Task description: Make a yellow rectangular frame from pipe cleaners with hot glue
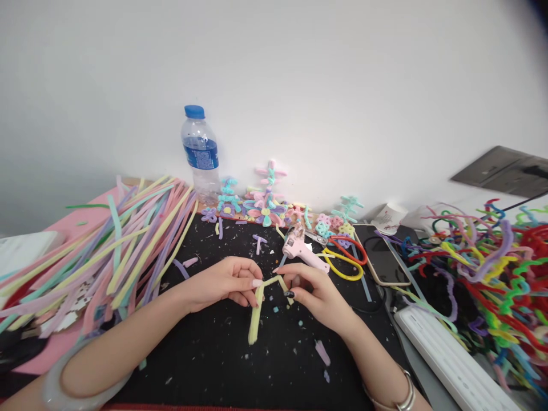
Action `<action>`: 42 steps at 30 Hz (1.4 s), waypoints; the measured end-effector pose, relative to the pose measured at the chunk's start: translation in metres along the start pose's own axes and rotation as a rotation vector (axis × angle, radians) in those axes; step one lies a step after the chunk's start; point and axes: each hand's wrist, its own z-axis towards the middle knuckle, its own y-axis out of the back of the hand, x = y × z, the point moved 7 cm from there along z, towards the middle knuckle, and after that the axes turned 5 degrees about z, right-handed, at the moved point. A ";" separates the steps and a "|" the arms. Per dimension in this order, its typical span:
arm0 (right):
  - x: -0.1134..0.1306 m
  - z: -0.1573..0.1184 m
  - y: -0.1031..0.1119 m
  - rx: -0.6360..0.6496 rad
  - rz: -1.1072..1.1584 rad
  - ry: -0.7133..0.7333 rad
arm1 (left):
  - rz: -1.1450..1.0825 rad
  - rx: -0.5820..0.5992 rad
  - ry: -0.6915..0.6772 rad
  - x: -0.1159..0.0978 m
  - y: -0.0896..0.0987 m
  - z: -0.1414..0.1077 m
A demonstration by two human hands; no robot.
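Note:
A pale yellow pipe cleaner is stretched between my two hands over the black mat, with a bent stretch in the middle and a thicker end hanging down. My left hand pinches it between thumb and fingers near the bend. On the other side, my right hand is closed on its far end with fingertips and thumb. Just beyond the right hand lies a pink glue gun. Past it are pliers-like scissors with red and yellow handles, partly covered by small pieces.
Loose pastel pipe cleaners heap at the left. Behind stand a water bottle and finished flower shapes. On the right are a phone, a paper cup, a white power strip and tangled bright pipe cleaners. Scraps dot the black mat.

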 end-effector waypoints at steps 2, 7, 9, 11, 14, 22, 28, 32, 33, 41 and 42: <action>-0.005 0.001 0.002 0.000 0.089 -0.042 | 0.001 0.006 -0.002 0.000 0.001 0.000; -0.008 0.002 -0.001 0.044 0.147 -0.084 | 0.009 0.046 0.016 0.002 -0.001 0.000; -0.006 0.002 -0.004 0.051 0.094 -0.075 | 0.016 0.066 0.027 0.004 -0.003 0.000; -0.002 0.001 -0.007 0.066 0.008 -0.049 | 0.019 0.080 0.034 0.004 -0.004 0.000; 0.007 0.000 -0.012 0.092 -0.140 0.014 | 0.011 0.084 0.029 0.004 -0.005 -0.001; 0.018 -0.002 -0.020 0.128 -0.361 0.101 | 0.001 0.103 0.034 0.006 -0.007 0.000; 0.018 -0.002 -0.023 0.119 -0.429 0.126 | 0.008 0.121 0.034 0.005 -0.010 -0.001; 0.018 -0.002 -0.023 0.097 -0.454 0.158 | -0.013 0.141 0.029 0.006 -0.012 -0.002; 0.018 -0.002 -0.023 0.091 -0.458 0.170 | -0.018 0.146 0.028 0.007 -0.013 -0.002; 0.018 -0.003 -0.023 0.051 -0.483 0.229 | -0.026 0.180 0.012 0.005 -0.015 -0.001; 0.019 -0.003 -0.022 0.047 -0.486 0.231 | -0.029 0.182 0.011 0.004 -0.016 0.000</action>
